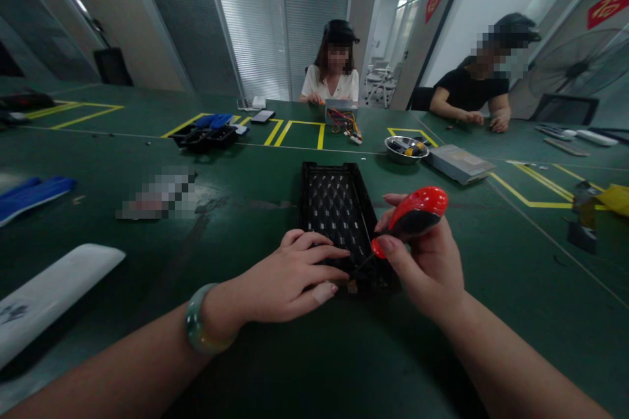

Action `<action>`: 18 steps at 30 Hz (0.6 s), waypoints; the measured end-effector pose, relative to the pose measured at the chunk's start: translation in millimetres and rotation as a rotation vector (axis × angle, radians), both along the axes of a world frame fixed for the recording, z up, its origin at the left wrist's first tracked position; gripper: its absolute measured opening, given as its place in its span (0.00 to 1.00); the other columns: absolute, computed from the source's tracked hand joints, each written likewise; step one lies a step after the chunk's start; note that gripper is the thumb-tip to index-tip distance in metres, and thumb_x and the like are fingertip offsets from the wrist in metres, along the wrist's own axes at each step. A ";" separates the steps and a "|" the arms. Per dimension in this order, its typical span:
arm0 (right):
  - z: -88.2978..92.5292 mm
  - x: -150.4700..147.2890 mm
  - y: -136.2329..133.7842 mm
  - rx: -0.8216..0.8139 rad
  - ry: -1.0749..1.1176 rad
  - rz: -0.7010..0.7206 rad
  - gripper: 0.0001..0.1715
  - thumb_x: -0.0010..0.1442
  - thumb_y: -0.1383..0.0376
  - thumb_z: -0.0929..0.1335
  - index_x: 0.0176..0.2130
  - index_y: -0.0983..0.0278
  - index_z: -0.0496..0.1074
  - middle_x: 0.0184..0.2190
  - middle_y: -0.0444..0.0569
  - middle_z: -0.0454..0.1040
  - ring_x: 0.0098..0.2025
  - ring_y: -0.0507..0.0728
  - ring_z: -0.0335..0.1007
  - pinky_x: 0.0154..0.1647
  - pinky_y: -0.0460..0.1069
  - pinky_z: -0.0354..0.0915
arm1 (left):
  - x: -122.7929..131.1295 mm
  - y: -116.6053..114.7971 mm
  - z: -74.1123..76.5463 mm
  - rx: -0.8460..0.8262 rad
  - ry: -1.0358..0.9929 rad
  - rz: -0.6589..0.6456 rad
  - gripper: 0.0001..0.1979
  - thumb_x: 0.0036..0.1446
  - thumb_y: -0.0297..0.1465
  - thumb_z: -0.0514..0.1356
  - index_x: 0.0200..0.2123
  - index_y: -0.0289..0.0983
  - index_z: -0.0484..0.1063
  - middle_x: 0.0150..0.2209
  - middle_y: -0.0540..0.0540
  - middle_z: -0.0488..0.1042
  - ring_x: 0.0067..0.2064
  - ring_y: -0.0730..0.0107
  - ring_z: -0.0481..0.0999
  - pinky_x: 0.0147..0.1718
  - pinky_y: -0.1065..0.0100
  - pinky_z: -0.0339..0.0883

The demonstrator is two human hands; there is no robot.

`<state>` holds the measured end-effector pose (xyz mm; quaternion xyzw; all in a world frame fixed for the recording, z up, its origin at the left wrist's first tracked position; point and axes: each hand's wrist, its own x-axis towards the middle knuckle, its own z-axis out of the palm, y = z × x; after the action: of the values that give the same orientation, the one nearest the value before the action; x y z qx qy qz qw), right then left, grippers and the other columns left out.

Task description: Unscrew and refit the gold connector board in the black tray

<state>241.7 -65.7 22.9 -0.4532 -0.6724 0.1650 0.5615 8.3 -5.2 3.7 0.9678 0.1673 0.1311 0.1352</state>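
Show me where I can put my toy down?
The green table is bare between the pixelated patch and the black tray, and again right of the tray, below the grey box. It is crowded where the left hand rests on the tray and the right hand holds the red screwdriver.

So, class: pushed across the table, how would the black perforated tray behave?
The tray looks rigid and flat, so it would probably slide, not tip or roll. Its open grid suggests it is light for its size. The left hand resting on it likely pins it.
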 end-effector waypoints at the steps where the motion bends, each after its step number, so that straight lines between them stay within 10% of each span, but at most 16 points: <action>1: 2.2 -0.2 -1.1 -0.012 -0.008 0.018 0.25 0.62 0.61 0.71 0.57 0.53 0.64 0.44 0.48 0.72 0.43 0.59 0.72 0.45 0.57 0.69 | 0.1 -0.2 0.2 -0.002 0.005 0.001 0.17 0.67 0.37 0.53 0.56 0.51 0.72 0.62 0.52 0.69 0.62 0.53 0.62 0.56 0.52 0.50; 11: -1.3 -3.5 3.7 -0.094 0.185 0.061 0.36 0.52 0.61 0.79 0.56 0.51 0.66 0.42 0.43 0.74 0.40 0.57 0.73 0.43 0.54 0.69 | -0.5 -0.4 0.0 -0.011 -0.007 0.004 0.17 0.67 0.36 0.53 0.56 0.51 0.72 0.62 0.51 0.69 0.61 0.53 0.63 0.57 0.52 0.52; 18: 3.4 3.6 2.5 -0.109 0.141 0.188 0.24 0.65 0.59 0.69 0.59 0.53 0.65 0.40 0.46 0.72 0.40 0.57 0.69 0.42 0.53 0.67 | -1.3 0.0 1.6 -0.011 0.002 0.005 0.17 0.67 0.37 0.53 0.56 0.51 0.72 0.62 0.51 0.68 0.62 0.54 0.62 0.57 0.52 0.51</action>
<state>245.4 -63.1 26.3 -0.4052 -0.6609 0.2845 0.5641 7.0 -5.2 5.3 0.9667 0.1704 0.1297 0.1402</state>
